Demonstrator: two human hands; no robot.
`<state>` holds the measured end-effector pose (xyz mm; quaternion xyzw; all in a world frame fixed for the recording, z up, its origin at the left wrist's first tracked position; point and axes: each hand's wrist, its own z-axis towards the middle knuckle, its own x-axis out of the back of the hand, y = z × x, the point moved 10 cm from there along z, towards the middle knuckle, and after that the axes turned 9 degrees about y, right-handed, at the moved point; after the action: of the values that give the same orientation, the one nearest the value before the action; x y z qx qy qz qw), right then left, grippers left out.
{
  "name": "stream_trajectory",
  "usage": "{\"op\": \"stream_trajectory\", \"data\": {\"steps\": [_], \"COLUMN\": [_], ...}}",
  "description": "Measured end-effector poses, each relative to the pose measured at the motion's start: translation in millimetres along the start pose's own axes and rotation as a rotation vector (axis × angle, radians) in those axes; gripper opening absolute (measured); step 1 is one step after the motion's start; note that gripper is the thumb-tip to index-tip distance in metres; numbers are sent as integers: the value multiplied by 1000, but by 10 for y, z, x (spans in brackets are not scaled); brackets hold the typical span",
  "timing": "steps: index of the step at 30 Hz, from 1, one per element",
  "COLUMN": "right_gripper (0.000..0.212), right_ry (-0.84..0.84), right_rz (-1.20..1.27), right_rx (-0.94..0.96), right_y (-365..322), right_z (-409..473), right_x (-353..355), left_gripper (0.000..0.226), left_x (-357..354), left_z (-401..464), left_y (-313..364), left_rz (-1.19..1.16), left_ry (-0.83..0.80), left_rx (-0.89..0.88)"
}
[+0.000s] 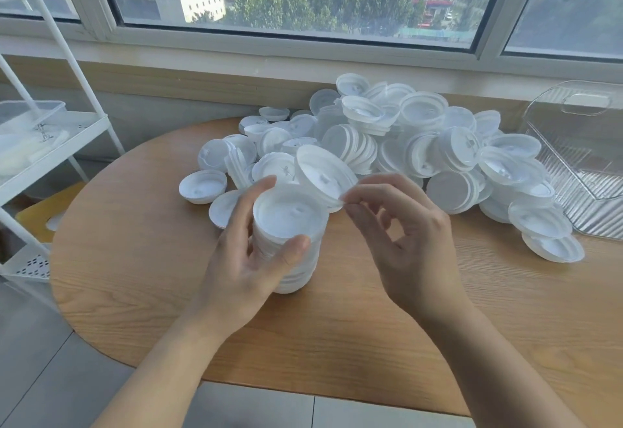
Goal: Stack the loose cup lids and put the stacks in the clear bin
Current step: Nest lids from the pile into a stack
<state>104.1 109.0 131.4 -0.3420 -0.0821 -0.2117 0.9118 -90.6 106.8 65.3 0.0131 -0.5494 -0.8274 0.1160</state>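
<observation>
The left hand (249, 252) curls around the upright lid stack (290, 242) standing on the table (371, 326). Just right of the stack's top, the right hand (404, 235) pinches a tilted single lid (323, 174) by its rim. The clear bin (580, 164) lies far right of the stack.

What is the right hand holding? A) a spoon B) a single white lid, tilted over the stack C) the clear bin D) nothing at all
B: the right hand pinches the edge of a single lid, tilted just above the stack of lids that the left hand grips on the table.
</observation>
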Motion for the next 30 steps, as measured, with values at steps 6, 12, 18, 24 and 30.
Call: {"op": "stream_trajectory", "data": {"steps": [6, 12, 18, 24, 30], "right_gripper": [13, 14, 14, 53, 55], "right_ry": [-159, -187, -224, -251, -342], "right_rz": [-18, -43, -35, 94, 156], "right_rx": [126, 161, 145, -262, -324], "right_y": [-99, -155, -192, 149, 234], "right_z": [-109, -104, -105, -139, -259], "right_x": [-181, -259, -286, -398, -523], "left_gripper": [75, 74, 80, 96, 85], "left_x": [-132, -127, -100, -69, -42], "left_z": [15, 22, 27, 12, 9], "left_y": [26, 8, -15, -23, 39], "left_rz": [-67, -72, -62, -47, -57], "left_ry": [-69, -86, -70, -55, -34], "left_rx": [1, 15, 31, 29, -18]}}
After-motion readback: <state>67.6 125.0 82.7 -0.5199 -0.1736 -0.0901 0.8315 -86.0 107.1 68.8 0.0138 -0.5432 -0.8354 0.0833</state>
